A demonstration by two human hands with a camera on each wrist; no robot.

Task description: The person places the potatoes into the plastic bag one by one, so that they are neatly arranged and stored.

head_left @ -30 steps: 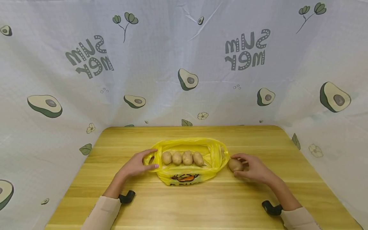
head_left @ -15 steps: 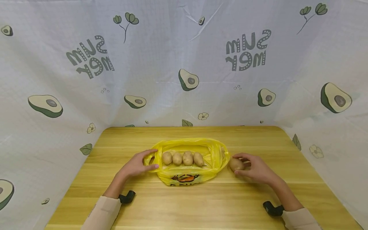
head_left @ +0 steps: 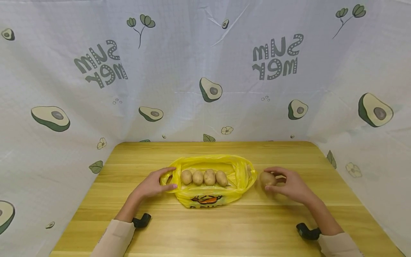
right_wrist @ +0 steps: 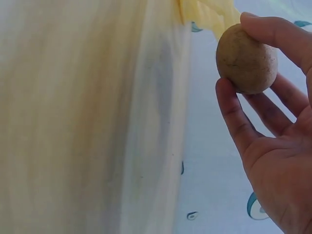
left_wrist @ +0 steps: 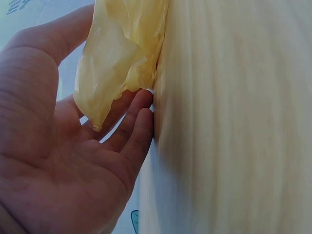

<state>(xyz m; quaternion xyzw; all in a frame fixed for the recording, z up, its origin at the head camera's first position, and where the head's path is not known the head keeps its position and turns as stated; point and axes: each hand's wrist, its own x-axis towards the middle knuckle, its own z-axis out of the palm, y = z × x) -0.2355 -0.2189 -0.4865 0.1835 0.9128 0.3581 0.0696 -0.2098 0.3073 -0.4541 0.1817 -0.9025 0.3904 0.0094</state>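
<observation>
A yellow plastic bag (head_left: 207,200) stands with its mouth spread wide, and several potatoes (head_left: 209,177) lie in a row inside it. My left hand (head_left: 151,184) holds the bag's left end, thumb and index finger spread on its handle loop. In the left wrist view the yellow plastic (left_wrist: 109,58) hangs between thumb and fingers; the thumb's tip is hidden behind it. To the right of the bag, my right hand (head_left: 290,185) grips one potato (head_left: 267,179) between thumb and fingertips. The right wrist view shows this potato (right_wrist: 247,59) raised off the table.
The wooden table (head_left: 205,232) carries the bag near its middle. Behind and at both sides hangs a white cloth (head_left: 179,78) printed with avocados. Black wrist mounts (head_left: 142,220) sit at both sleeves.
My right hand has moved a little to the right and up with the potato, farther from the bag. The left hand and the bag have stayed in place.
</observation>
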